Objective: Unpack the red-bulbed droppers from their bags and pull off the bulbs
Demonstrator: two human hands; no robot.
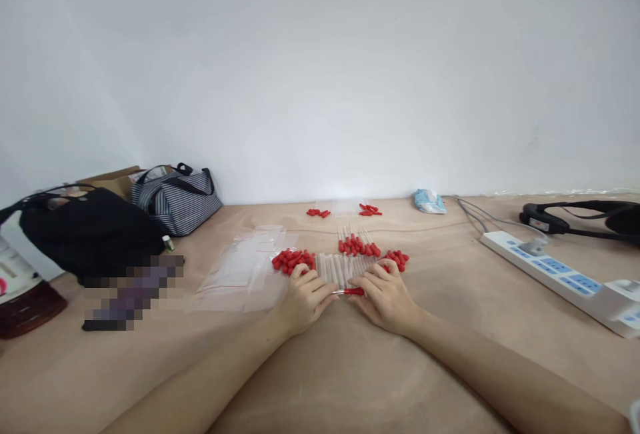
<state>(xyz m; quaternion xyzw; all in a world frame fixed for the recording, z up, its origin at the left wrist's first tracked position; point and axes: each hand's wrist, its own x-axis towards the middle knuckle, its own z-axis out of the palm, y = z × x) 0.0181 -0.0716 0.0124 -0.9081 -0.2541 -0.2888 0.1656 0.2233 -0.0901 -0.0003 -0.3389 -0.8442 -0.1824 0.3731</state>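
Note:
Close in front of me, my left hand and my right hand meet over a thin glass dropper with a red rubber bulb. The left fingers pinch its clear stem; the right fingers grip around the red bulb. Just beyond my hands lies a row of clear glass tubes. Loose red bulbs are heaped to its left, and more red bulbs lie to its right, partly behind my right hand. Behind the row, several red-bulbed droppers lie side by side, stems pointing away.
Clear zip bags lie left of the tubes. Near the wall is a packed group of droppers. A blue-white packet, a power strip and a black headset stand right; a striped bag and black bag left.

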